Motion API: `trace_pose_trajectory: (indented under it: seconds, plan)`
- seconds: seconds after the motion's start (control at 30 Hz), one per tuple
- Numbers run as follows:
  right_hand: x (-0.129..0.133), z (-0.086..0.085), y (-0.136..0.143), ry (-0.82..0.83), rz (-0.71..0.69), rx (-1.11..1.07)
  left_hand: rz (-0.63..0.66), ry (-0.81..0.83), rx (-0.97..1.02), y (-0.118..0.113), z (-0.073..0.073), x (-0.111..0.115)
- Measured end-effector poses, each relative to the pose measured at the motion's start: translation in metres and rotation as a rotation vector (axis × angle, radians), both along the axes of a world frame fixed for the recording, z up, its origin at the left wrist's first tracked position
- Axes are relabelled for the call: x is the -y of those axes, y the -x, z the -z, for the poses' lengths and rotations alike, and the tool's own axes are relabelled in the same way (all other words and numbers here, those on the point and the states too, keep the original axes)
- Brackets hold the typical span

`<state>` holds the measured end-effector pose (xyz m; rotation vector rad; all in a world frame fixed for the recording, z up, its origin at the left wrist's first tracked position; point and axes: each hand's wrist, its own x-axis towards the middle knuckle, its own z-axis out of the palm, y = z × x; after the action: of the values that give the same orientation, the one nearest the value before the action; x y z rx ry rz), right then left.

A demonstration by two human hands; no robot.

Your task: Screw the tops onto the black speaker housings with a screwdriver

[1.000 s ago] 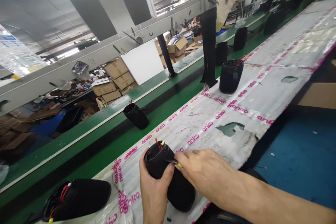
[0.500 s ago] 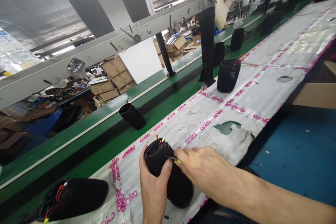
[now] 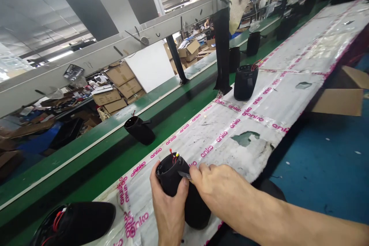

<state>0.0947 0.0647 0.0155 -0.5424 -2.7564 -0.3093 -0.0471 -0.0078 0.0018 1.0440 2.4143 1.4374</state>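
Note:
My left hand (image 3: 170, 207) is wrapped around a black fabric-covered speaker shell (image 3: 198, 205), its thumb on the near side just below the rim. The shell leans on the covered bench, its open end up and toward the belt. Red wires with a red and a yellow plug (image 3: 174, 156) stick out of the opening. Closed on a small knife, my right hand (image 3: 217, 184) holds the blade (image 3: 183, 174) against the shell's side just under the rim, beside my left thumb. The knife's handle is hidden inside my right fist.
Another black shell (image 3: 83, 223) lies on its side at lower left, and one (image 3: 245, 84) stands on the bench (image 3: 219, 123) beyond. Several more sit on the green conveyor belt (image 3: 95, 161), including a tilted shell (image 3: 140, 130). A black-wrapped post (image 3: 222, 50) rises at the bench edge.
The blade still rests at the shell's rim, with my right hand slightly shifted and the yellow part of the knife no longer showing. The whole view has shifted slightly.

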Motion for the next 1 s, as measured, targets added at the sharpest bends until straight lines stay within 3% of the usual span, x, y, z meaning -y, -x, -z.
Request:
trace_pose_trajectory:
  seconds: [0.27,0.4,0.57,0.73,0.9,1.0]
  plan:
    - [0.003,0.0,0.013,-0.021,0.071,-0.045,0.028,-0.033,0.001,0.005,0.001,0.002]
    - [0.0,0.008,0.011,0.008,0.006,-0.161,0.012,-0.054,0.044,0.008,0.004,0.002]
    - [0.003,0.009,-0.005,0.201,-0.006,-0.368,-0.056,-0.081,0.186,0.017,0.007,0.004]
    - [0.006,0.008,-0.011,0.324,0.083,-0.256,-0.033,-0.14,0.334,0.024,0.005,0.007]
    - [-0.003,0.029,-0.009,0.395,0.025,-0.303,-0.064,-0.178,0.322,0.027,0.01,0.011]
    - [-0.016,0.053,-0.01,0.367,0.025,-0.398,-0.106,-0.196,0.181,0.033,0.002,0.012]
